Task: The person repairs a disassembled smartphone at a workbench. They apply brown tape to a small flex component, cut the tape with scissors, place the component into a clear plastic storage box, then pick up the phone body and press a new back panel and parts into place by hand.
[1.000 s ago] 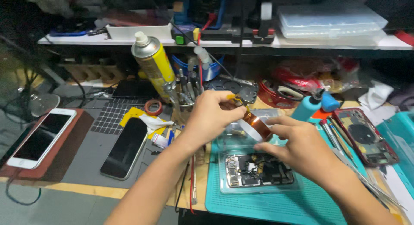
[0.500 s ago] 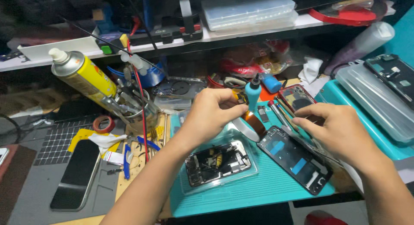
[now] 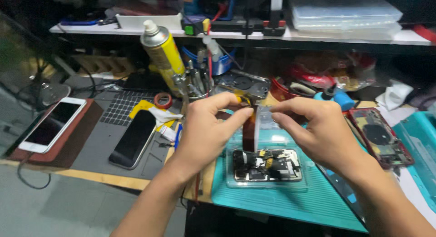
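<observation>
My left hand pinches a roll of amber tape by its near side, thumb and forefinger on the rim. Against the other side of the roll my right hand closes its fingertips on the tape's edge. Both hands hover just above an opened phone body with exposed boards, which lies in a clear tray on a teal mat.
A yellow spray can and a cup of tools stand behind my hands. A black phone and a white phone lie at left. Another opened phone lies at right. A shelf holds clear boxes.
The view has swung back to the left. My hands have come together on the tape roll and turned it edge-on over the opened phone.
</observation>
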`<state>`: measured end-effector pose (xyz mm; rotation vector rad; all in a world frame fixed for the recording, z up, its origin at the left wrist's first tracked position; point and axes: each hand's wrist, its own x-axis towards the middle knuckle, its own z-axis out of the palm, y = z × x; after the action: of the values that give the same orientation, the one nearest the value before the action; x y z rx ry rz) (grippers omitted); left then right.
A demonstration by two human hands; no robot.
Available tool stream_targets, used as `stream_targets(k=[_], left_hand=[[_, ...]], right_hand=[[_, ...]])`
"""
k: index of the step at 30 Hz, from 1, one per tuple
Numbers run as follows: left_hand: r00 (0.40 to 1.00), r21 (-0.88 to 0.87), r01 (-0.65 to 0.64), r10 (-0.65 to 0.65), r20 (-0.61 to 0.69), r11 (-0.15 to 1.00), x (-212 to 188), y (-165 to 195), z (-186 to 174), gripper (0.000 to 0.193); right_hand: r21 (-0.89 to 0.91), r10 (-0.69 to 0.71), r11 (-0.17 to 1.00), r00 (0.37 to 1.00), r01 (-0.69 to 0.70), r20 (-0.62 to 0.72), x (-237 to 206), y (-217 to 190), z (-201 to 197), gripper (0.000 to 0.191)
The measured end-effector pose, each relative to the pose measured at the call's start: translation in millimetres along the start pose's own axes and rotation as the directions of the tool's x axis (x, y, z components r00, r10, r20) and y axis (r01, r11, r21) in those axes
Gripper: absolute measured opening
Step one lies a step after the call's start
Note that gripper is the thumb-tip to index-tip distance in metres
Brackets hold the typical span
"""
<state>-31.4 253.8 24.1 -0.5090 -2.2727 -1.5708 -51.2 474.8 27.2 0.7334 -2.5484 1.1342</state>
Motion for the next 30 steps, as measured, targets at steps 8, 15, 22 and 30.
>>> stream_targets(k=[8,15,22,30], left_hand=[[0.962,0.181,0.126,-0.076,-0.262,0.975,-25,-15,-122,0.016],[0.929,0.242,0.152,-0.055,-0.365,0.958,-30,-39,-168,0.017],[0.935,0.224,0.073,0.012,-0.356,0.972,-14,-58,-183,0.018],[0.930,0.183,0.133,-0.060,-0.362,0.974,-5,-74,-201,0.017]], right_hand=[[0.282,-0.163,0.952,0.977,0.118,0.140,68,-49,98,0.024],[-0.028,0.106,0.994,0.992,-0.104,0.073,109,-44,120,0.033],[-0.015,0.020,1.000,0.999,-0.020,-0.028,127,-58,120,0.028],[-0.210,-0.115,0.973,0.988,0.091,-0.106,124,-81,147,0.029]])
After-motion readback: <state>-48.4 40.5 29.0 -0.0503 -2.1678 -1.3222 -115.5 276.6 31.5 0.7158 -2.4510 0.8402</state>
